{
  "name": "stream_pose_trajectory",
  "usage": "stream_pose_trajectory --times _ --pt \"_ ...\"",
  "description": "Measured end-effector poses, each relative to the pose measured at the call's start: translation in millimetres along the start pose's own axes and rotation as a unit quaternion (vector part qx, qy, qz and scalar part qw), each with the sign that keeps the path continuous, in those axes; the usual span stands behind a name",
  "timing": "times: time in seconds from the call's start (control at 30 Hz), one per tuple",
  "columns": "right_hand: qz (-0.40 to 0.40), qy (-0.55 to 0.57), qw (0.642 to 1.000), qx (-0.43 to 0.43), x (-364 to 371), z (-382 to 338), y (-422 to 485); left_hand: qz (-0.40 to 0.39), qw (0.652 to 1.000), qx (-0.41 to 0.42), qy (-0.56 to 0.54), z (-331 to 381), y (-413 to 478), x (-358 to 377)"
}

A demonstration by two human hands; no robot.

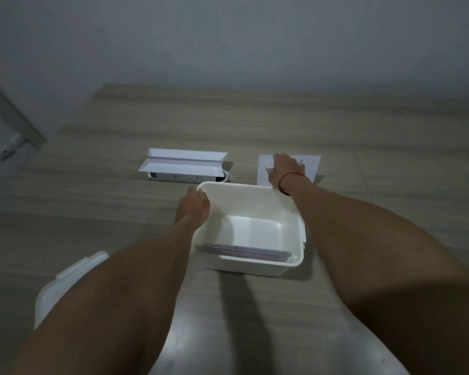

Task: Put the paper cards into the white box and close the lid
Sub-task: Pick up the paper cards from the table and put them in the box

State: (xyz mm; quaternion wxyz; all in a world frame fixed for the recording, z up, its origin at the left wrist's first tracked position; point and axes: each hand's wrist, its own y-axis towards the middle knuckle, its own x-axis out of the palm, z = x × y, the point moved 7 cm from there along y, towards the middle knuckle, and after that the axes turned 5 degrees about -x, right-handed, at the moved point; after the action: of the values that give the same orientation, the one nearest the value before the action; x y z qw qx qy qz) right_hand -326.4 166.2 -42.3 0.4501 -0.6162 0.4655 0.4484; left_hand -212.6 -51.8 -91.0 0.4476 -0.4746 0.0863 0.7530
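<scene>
The white box (pixel 290 212) stands open on the wooden table in front of me. A flat card (pixel 241 251) leans inside against its near wall. My left hand (pixel 195 205) grips the box's far left corner rim. Beyond the box's far right corner, my right hand (pixel 284 169) rests on a white paper card (pixel 312 165) with red marks, lying on the table; whether the fingers pinch it is hidden. The white lid (pixel 65 282) lies at the near left, partly under my left forearm.
A white power strip box (pixel 184 169) with two open flaps sits behind the white box to the left. The table's left edge runs diagonally at the far left, with a grey wall behind.
</scene>
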Motion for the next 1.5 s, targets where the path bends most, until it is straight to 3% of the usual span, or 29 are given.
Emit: stream_pose_trajectory --times 0.4,0.6,0.8,1.07,1.23,1.5 --pt "-0.009 -0.072 0.997 -0.022 11.3 14.2 61.2 0.041 0.999 0.008 0.034 33.0 27.3 12.4" --pt "-0.008 -0.02 0.998 -0.066 13.5 8.2 59.1 0.04 0.998 0.004 0.045 32.6 25.6 12.7" --pt "0.08 -0.011 0.99 -0.118 -22.1 -11.5 40.3 0.011 1.0 -0.014 0.018 24.9 19.8 12.7" --pt "0.205 0.035 0.97 -0.124 -112.9 -45.7 4.8 -0.05 0.999 -0.016 0.01 17.6 -0.6 6.6" --pt "0.139 0.115 0.971 -0.155 -104.5 -58.1 -15.8 -0.073 0.997 0.009 0.026 11.4 -11.4 2.1" --pt "0.02 0.15 0.981 -0.117 -40.6 -53.3 -47.2 -0.065 0.997 0.033 -0.015 -0.5 -20.7 -0.3"
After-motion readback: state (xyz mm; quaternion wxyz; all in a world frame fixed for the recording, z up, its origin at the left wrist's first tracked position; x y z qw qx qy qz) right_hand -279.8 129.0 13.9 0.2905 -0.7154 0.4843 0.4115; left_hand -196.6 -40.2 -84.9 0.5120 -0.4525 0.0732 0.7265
